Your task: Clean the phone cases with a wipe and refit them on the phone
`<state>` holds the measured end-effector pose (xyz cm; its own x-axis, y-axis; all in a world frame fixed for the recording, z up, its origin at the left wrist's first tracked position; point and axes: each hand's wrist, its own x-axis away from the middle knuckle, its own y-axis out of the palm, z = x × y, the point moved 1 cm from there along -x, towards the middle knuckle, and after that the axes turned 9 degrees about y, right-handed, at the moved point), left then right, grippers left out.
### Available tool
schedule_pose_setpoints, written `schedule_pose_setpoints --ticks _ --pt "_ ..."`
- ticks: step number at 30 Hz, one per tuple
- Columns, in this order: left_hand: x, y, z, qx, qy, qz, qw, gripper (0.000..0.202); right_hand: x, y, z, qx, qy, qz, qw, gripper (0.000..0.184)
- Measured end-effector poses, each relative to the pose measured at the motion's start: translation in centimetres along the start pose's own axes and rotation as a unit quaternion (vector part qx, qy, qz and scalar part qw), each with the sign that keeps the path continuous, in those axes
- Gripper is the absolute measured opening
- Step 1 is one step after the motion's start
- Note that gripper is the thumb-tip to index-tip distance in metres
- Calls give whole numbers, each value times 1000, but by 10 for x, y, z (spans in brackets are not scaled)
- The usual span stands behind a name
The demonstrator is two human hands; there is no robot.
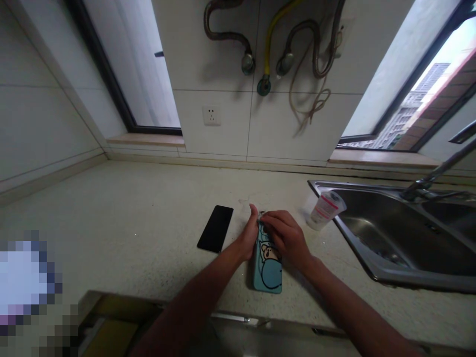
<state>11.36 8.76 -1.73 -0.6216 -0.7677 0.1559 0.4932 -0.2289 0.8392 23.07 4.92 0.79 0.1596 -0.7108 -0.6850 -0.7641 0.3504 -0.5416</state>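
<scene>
A teal phone case (268,277) with a cartoon animal on its face lies lengthwise on the counter in front of me. Along its upper left edge, my left hand (250,238) grips it, thumb pointing up and away. My right hand (288,235) reaches over the upper right part, its fingers pinched at the far end. Something small and shiny shows between the fingertips there, too small to make out. To the left of my left hand, a black smartphone (215,229) lies flat and untouched.
On the right, a clear plastic cup (326,210) with red print leans by the rim of a steel sink (366,270) with a faucet (422,187). Hoses and valves (264,85) hang on the tiled wall above a socket (211,115). The counter's front edge is close to me.
</scene>
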Motion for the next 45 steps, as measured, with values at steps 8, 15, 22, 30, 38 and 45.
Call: schedule_pose_setpoints --ticks 8,15,22,30,38,45 --pt "0 0 9 -19 81 16 996 72 1 1 -10 -27 -105 -44 993 28" --pt "-3 -3 24 -18 141 94 985 58 11 2 -29 -25 -193 -188 963 25" --pt "-7 -14 29 18 151 111 982 50 20 3 -34 50 -210 -284 934 28" --pt "-5 -10 29 14 156 109 982 64 19 0 -29 52 -203 -280 937 27" --pt "-1 2 24 34 115 80 990 84 3 6 -18 71 -149 -142 976 26" --pt "4 12 14 52 73 23 996 77 -5 8 -7 127 -116 -34 984 24"
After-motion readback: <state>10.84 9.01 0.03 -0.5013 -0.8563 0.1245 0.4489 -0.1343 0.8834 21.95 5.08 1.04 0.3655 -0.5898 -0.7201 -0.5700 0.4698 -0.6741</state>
